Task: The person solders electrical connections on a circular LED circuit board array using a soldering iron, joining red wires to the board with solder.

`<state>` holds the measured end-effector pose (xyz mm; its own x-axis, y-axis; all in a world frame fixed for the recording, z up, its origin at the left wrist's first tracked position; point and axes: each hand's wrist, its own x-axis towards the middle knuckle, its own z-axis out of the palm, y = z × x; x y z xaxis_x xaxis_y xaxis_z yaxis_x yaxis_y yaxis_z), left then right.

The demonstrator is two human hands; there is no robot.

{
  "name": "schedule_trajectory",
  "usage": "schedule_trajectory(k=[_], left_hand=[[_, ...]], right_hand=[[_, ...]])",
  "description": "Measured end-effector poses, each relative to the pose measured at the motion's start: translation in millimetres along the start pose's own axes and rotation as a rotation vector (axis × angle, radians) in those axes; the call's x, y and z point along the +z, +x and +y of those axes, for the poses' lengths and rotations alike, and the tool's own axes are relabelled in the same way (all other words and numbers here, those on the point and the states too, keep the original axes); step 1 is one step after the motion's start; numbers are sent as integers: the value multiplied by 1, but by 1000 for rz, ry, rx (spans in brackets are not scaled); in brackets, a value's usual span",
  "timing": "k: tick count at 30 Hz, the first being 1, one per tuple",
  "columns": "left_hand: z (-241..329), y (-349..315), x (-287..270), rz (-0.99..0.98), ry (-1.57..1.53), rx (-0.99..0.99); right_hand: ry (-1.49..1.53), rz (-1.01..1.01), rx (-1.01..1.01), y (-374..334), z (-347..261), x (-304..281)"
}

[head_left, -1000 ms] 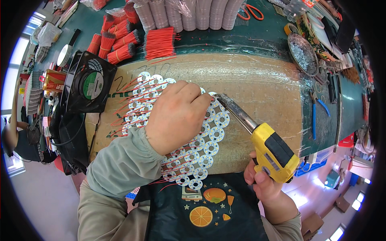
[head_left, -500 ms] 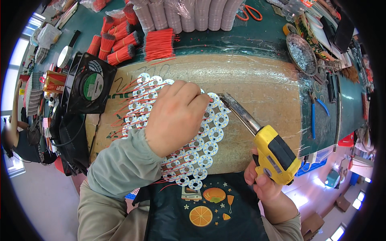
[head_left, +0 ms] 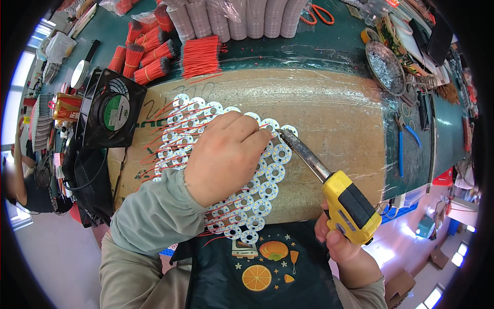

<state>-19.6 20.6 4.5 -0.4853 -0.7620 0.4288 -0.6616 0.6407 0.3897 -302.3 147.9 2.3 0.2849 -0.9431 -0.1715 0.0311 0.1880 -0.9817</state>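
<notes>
Rows of round white LED boards [head_left: 275, 172] with centre holes lie on a brown board, many with thin red wires [head_left: 163, 135] attached. My left hand [head_left: 226, 149] is closed in a pinch over the upper rows. A trace of red wire shows at its fingertips; most of the wire is hidden by the hand. My right hand [head_left: 337, 239] is wrapped round the yellow and black handle of a soldering iron [head_left: 350, 206]. The iron's dark tip slants up and left to the boards at the upper right, close beside my left fingertips.
A black fan [head_left: 113, 108] stands at the left. Behind lie a pile of red wires [head_left: 200, 56], bundles of more wires [head_left: 152, 69] and stacked grey discs [head_left: 236, 23]. At the right are a round metal dish [head_left: 385, 67] and blue-handled pliers [head_left: 401, 147].
My left hand has shifted slightly down, uncovering more of the upper boards. The soldering iron has moved a little down and left, its tip now lower beside my left fingertips.
</notes>
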Motion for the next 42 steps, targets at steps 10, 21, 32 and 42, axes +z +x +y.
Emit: schedule_trajectory(k=[10, 21, 32, 42], left_hand=[[0, 0, 0, -13, 17, 0], [1, 0, 0, -26, 33, -3], [1, 0, 3, 51, 28, -2], [9, 2, 7, 45, -23, 82]], right_hand=[[55, -35, 83, 0, -5, -1], [117, 118, 138, -3, 0, 7], [308, 113, 117, -7, -7, 11], [242, -12, -44, -24, 22, -3]])
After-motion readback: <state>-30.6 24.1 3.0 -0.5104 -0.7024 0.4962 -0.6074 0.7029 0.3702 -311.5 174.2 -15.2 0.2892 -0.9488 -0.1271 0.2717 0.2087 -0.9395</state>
